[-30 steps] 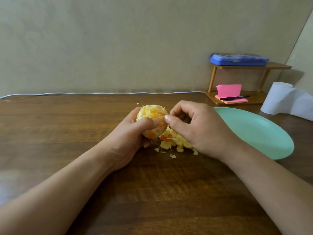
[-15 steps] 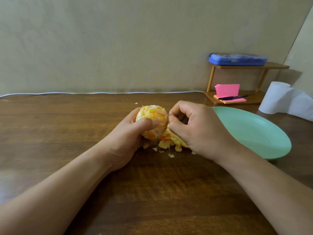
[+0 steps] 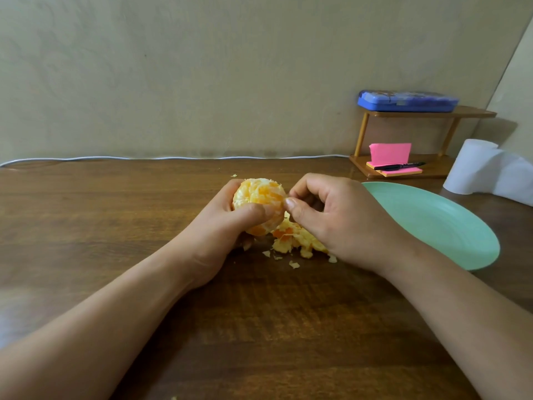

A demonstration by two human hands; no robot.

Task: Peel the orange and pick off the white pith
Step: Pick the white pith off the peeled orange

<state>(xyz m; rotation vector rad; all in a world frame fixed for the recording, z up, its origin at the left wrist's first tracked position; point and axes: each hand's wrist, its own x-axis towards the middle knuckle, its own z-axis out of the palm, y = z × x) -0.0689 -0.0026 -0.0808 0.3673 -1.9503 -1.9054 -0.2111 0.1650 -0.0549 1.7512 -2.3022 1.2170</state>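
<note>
The orange point(image 3: 258, 203), fully peeled, is held just above the surface point(image 3: 115, 220), near its centre. It is gripped by the left hand point(image 3: 222, 229), whose fingers are curled round its far and left sides and whose thumb is laid across its near face. The right hand point(image 3: 337, 220) is placed just beside it, fingers curled; its thumb and forefinger are pinched together on the orange's right edge. Whether pith is caught between them is too small to tell.

A heap of peel scraps point(image 3: 294, 241) lies on the surface directly below the right hand, touching the orange's lower right side. Loose crumbs are scattered in front of the heap.

A green plate point(image 3: 450, 226) is set to the right of the right hand. Behind it stands a wooden rack point(image 3: 427, 168): a blue case point(image 3: 408, 101) on the top shelf, pink notes point(image 3: 390, 153) and a pen point(image 3: 399, 166) on the lower one. A paper roll point(image 3: 473, 166) stands at the far right. A white cable point(image 3: 115, 158) runs along the back edge.
</note>
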